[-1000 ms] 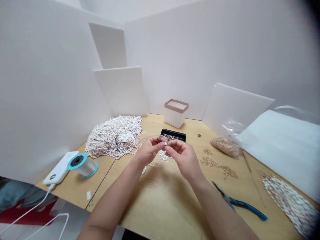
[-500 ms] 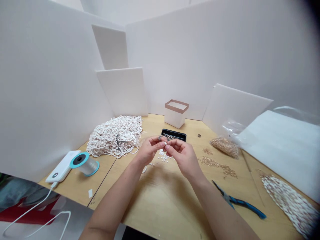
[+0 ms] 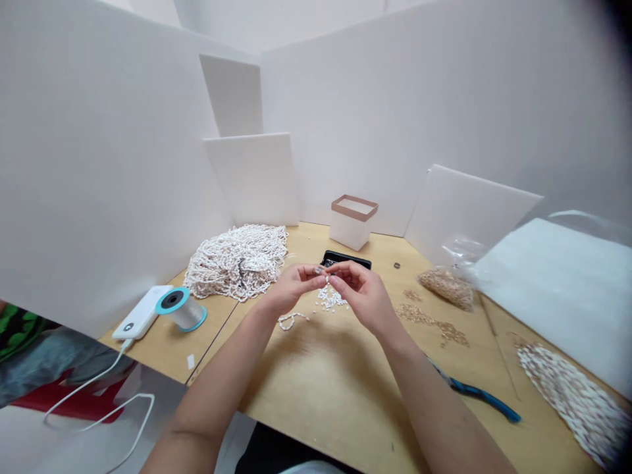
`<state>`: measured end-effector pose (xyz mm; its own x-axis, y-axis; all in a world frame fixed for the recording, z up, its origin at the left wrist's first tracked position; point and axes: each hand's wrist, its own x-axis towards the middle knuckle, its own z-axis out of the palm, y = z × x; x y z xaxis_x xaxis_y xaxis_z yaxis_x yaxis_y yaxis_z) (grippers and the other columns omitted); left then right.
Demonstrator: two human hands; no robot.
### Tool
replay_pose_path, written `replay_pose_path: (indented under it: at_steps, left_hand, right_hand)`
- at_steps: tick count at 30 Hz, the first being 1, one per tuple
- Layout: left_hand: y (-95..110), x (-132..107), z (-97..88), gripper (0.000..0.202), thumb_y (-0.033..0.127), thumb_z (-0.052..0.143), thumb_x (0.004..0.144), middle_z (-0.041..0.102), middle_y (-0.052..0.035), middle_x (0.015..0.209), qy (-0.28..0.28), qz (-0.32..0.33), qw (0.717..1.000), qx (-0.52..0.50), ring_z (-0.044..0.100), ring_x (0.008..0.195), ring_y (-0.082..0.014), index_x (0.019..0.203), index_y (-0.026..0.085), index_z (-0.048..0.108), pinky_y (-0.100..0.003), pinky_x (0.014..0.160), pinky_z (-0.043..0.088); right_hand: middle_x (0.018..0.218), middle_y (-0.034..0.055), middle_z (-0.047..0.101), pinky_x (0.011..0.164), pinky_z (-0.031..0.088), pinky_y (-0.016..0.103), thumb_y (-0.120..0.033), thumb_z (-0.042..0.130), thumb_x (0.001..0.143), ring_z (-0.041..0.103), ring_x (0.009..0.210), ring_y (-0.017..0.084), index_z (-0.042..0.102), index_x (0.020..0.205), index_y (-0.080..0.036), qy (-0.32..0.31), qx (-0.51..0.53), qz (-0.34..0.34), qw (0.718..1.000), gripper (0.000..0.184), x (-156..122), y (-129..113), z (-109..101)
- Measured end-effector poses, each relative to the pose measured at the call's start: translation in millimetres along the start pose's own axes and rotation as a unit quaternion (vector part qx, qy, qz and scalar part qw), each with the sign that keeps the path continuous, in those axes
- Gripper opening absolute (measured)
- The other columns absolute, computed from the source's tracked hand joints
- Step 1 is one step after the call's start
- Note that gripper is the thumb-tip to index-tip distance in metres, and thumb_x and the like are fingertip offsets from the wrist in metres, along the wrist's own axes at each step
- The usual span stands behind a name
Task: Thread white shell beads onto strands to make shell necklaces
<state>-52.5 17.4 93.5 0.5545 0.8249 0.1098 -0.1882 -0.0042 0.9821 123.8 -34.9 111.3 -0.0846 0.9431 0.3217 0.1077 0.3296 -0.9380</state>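
Note:
My left hand (image 3: 289,289) and my right hand (image 3: 363,295) meet above the wooden table (image 3: 316,388), fingertips pinched together on a small white bead (image 3: 326,279). Just below them lies a little scatter of loose white beads (image 3: 330,299), and a short beaded strand (image 3: 290,320) rests by my left wrist. A black tray (image 3: 345,260) of small dark parts sits right behind my fingers. Whether a thread runs between my hands is too fine to tell.
A big heap of white bead strands (image 3: 239,260) lies at the left, with a spool of clear cord (image 3: 180,309) and a white power bank (image 3: 141,320) nearer. A white box (image 3: 353,221) stands behind. Gold beads (image 3: 429,321), a bag (image 3: 444,286), blue pliers (image 3: 481,395) and more strands (image 3: 573,395) lie right.
The view has shifted so everything sits a little further right. My hands stay pinched together and have risen slightly towards the black tray.

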Motion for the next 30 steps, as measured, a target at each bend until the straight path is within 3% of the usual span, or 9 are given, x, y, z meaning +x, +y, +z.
replay_pose_path:
  at_steps: [10, 14, 17, 20, 25, 30]
  left_hand:
    - [2.6, 2.6, 2.7, 0.021, 0.032, 0.074, 0.077, 0.067, -0.0055, 0.087, -0.042, -0.03, 0.998, 0.043, 0.059, 0.088, -0.0171, 0.086, 0.013, 0.071, -0.03, 0.088, 0.04]
    - [-6.1, 9.1, -2.7, 0.02, 0.029, 0.072, 0.077, 0.067, -0.0071, 0.086, -0.067, -0.06, 0.996, -0.005, 0.06, 0.088, -0.0174, 0.085, 0.012, 0.07, -0.032, 0.092, 0.041]
    - [-15.1, 10.5, -15.4, 0.018, 0.028, 0.07, 0.078, 0.066, -0.0072, 0.085, -0.081, -0.103, 0.987, -0.09, 0.063, 0.085, -0.0169, 0.082, 0.011, 0.067, -0.035, 0.094, 0.043]
    - [-23.5, 7.5, -35.3, 0.019, 0.028, 0.071, 0.074, 0.064, -0.0058, 0.081, -0.068, -0.147, 0.976, -0.142, 0.065, 0.08, -0.0168, 0.078, 0.012, 0.061, -0.034, 0.089, 0.046]
    - [-28.5, -2.6, -65.3, 0.019, 0.026, 0.07, 0.073, 0.061, -0.0042, 0.079, -0.055, -0.159, 0.976, -0.141, 0.064, 0.077, -0.016, 0.077, 0.012, 0.057, -0.032, 0.084, 0.047]
    - [-29.0, -12.9, -76.4, 0.019, 0.025, 0.07, 0.074, 0.058, -0.0025, 0.07, -0.067, -0.155, 0.978, -0.122, 0.06, 0.069, -0.0131, 0.072, 0.012, 0.056, -0.031, 0.079, 0.048]
  right_hand:
    - [0.082, 0.0041, 0.067, 0.065, 0.043, 0.028, -0.034, 0.062, 0.086, 0.057, 0.072, 0.016, 0.065, 0.085, -0.017, -0.013, -0.022, 0.012, 1.0, 0.017, 0.8, 7.9, -3.8]
    - [0.071, 0.001, 0.061, 0.052, 0.036, 0.024, -0.041, 0.06, 0.087, 0.048, 0.057, 0.011, 0.06, 0.084, -0.018, -0.006, 0.067, 0.037, 0.997, 0.023, 6.3, 15.2, -1.9]
    - [0.072, 0.0006, 0.062, 0.043, 0.024, 0.023, -0.049, 0.064, 0.082, 0.04, 0.047, 0.008, 0.053, 0.086, -0.02, 0.014, 0.211, 0.078, 0.974, 0.031, 16.9, 15.1, -2.5]
    - [0.072, -0.0003, 0.062, 0.041, 0.022, 0.023, -0.051, 0.073, 0.072, 0.04, 0.045, 0.007, 0.048, 0.082, -0.022, 0.03, 0.28, 0.091, 0.955, 0.04, 33.3, 7.1, -4.7]
    - [0.055, -0.0076, 0.04, 0.042, 0.021, 0.023, -0.052, 0.076, 0.068, 0.033, 0.044, 0.008, 0.046, 0.079, -0.023, 0.018, 0.252, 0.056, 0.966, 0.043, 60.0, -12.9, -5.3]
    - [0.056, -0.0065, 0.039, 0.044, 0.023, 0.023, -0.047, 0.076, 0.073, 0.033, 0.047, 0.008, 0.047, 0.077, -0.022, 0.017, 0.234, 0.005, 0.972, 0.038, 68.7, -22.5, -2.9]
